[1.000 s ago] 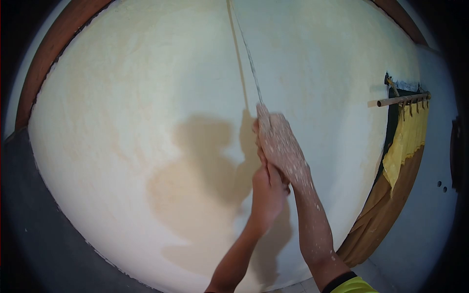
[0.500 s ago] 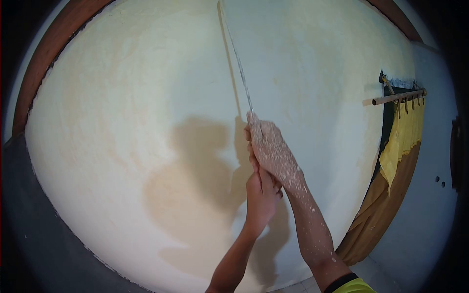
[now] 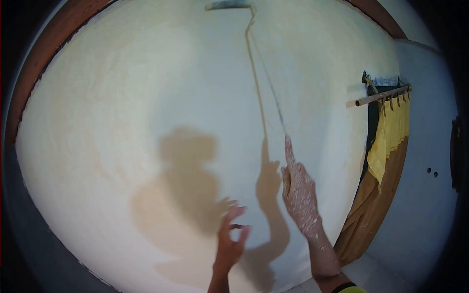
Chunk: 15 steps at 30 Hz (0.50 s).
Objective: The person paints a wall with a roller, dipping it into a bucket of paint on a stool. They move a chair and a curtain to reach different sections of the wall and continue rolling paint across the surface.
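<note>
My right hand (image 3: 300,195), speckled with pale paint, is wrapped round the lower end of a long-handled paint roller (image 3: 273,93). The thin handle runs up and slightly left from my fist to a bent frame. At the top of the view, the roller head (image 3: 229,5) lies against the pale wall (image 3: 102,122). My left hand (image 3: 231,239) is lower and to the left, off the handle, with its fingers apart and nothing in them. Shadows of my head, arms and the roller fall on the wall.
To the right, a yellow cloth (image 3: 391,132) hangs from a rod (image 3: 383,95) that juts out at an opening, above a brown curtain (image 3: 373,215). A bluish side wall (image 3: 427,122) stands beyond. Dark reddish trim (image 3: 36,73) borders the wall at upper left.
My left hand has let go of the handle and moved down and left, its fingers opening. My right hand has shifted right and down with the roller, whose head has come into view.
</note>
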{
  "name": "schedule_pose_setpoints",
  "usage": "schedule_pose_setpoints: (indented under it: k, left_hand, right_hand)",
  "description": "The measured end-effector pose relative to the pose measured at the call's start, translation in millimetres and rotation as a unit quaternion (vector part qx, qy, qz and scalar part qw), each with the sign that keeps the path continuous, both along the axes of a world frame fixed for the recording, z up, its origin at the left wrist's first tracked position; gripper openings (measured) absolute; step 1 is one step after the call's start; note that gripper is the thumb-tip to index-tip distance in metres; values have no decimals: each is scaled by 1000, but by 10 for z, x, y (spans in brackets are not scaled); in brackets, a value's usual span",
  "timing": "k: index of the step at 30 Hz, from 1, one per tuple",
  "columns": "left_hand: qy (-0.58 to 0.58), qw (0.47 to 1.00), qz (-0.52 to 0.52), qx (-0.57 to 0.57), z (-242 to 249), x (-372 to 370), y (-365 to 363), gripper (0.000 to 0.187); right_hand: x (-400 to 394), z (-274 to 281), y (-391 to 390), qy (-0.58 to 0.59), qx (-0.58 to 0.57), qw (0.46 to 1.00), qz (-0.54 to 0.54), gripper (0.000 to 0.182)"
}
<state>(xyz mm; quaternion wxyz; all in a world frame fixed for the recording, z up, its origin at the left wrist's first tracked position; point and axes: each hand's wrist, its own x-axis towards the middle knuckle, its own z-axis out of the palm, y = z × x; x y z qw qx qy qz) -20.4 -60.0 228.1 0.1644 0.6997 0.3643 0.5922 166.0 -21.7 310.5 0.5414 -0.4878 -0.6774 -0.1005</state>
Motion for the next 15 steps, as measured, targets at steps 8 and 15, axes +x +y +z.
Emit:
schedule_pose_setpoints:
  k: [8, 15]
  left_hand:
    - [-13, 884, 431, 182, -128, -1009, -82, 30]
    - [65, 845, 528, 58, -765, -1318, -355, 55]
  right_hand:
    - [389, 1341, 515, 5, 21, 1000, -9, 72]
    - [582, 243, 94, -18, 33, 999, -25, 80]
